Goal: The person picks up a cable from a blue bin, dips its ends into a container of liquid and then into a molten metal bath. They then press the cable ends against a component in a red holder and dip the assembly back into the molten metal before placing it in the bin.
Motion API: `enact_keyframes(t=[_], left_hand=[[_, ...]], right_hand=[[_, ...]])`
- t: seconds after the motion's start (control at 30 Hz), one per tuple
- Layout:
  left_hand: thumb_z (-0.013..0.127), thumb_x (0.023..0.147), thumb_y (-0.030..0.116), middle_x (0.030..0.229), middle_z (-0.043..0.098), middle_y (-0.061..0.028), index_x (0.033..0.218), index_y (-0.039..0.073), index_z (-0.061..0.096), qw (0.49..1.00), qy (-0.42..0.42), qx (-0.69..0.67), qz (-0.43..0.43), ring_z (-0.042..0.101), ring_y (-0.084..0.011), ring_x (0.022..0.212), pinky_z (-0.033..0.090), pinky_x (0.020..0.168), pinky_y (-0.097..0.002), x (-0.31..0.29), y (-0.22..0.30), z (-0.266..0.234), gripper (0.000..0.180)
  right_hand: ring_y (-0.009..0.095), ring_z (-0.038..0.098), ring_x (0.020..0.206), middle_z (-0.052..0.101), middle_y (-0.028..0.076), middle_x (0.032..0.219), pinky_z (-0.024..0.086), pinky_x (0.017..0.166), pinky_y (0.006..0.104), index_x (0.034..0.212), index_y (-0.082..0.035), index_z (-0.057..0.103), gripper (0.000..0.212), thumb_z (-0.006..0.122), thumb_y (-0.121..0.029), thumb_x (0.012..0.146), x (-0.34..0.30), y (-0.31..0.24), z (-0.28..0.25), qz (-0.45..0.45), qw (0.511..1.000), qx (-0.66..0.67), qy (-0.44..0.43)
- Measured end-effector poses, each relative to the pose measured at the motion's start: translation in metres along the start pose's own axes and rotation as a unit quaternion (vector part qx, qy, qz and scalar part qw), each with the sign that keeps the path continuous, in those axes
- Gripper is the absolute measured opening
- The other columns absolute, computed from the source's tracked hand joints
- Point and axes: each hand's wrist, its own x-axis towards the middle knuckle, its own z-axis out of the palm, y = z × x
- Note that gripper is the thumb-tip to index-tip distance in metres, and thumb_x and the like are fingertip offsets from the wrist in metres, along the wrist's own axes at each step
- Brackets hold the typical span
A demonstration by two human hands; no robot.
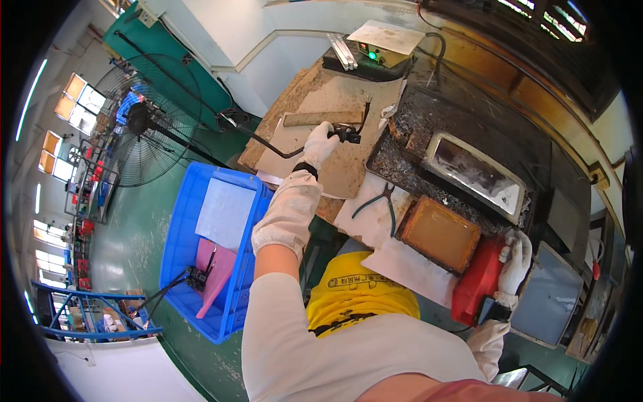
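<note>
My left hand, in a white glove, is closed on a black part with a thick black cable trailing left from it. It is above a sheet of cardboard on the worktable, close to a flat wooden strip. My right hand, also gloved, has curled fingers beside a red plastic box at the table's near right edge. What those fingers hold, if anything, is hidden. Between the hands lie cutting pliers with dark green handles and a shallow tray of brown liquid.
A metal-rimmed rectangular pot with a shiny surface is set in the dark bench. Behind stand a control box with a green light and several silvery bars. At left are a blue bin and a large fan.
</note>
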Motion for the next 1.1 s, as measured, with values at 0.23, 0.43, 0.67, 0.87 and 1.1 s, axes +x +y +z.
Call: enact_keyframes(t=[0.23,0.43,0.67,0.87,1.1], left_hand=[[0.058,0.074,0.023,0.092,0.058,-0.0177,0.098,0.005,0.053,0.999,0.046,-0.007,0.009,0.058,-0.0302,0.087,0.044,0.077,-0.0371,0.040,-0.063,0.032,0.031],[0.061,0.077,0.024,0.102,0.053,-0.0142,0.100,0.014,0.055,0.996,0.082,0.028,-0.003,0.055,-0.0339,0.097,0.044,0.082,-0.0403,0.047,-0.090,0.034,0.026],[0.061,0.077,0.027,0.112,0.047,-0.0156,0.117,0.021,0.045,0.988,0.094,0.043,-0.110,0.055,-0.0369,0.098,0.046,0.081,-0.0445,0.039,-0.077,0.039,0.044],[0.059,0.075,0.035,0.120,0.042,-0.0226,0.128,0.013,0.036,0.986,0.101,0.023,-0.133,0.052,-0.0384,0.103,0.043,0.087,-0.0439,0.005,-0.076,0.026,0.062],[0.053,0.081,0.035,0.109,0.057,-0.0197,0.112,0.002,0.055,0.997,-0.050,-0.056,-0.002,0.054,-0.0318,0.104,0.041,0.090,-0.0374,-0.096,-0.067,-0.017,0.045]], right_hand=[[0.006,0.049,0.060,0.057,0.006,0.088,0.039,0.048,0.0174,0.116,-0.002,0.048,0.025,0.046,-0.013,0.094,-0.002,0.002,0.000,0.001,0.999,-0.021,0.033],[0.005,0.048,0.058,0.058,0.006,0.086,0.039,0.048,0.0167,0.116,-0.002,0.048,0.026,0.046,-0.014,0.093,0.000,-0.001,0.008,-0.003,0.998,-0.037,0.050],[0.005,0.048,0.059,0.058,0.005,0.086,0.038,0.048,0.0163,0.116,-0.002,0.049,0.027,0.048,-0.016,0.093,0.003,0.001,0.005,-0.010,0.997,-0.051,0.062],[0.005,0.050,0.060,0.058,0.005,0.086,0.039,0.049,0.0156,0.116,-0.003,0.050,0.027,0.047,-0.017,0.093,0.001,0.003,0.000,-0.009,0.997,-0.048,0.062],[0.005,0.048,0.061,0.059,0.003,0.088,0.040,0.051,0.0167,0.114,-0.003,0.051,0.026,0.046,-0.019,0.094,0.004,0.008,-0.004,-0.017,0.998,-0.036,0.038]])
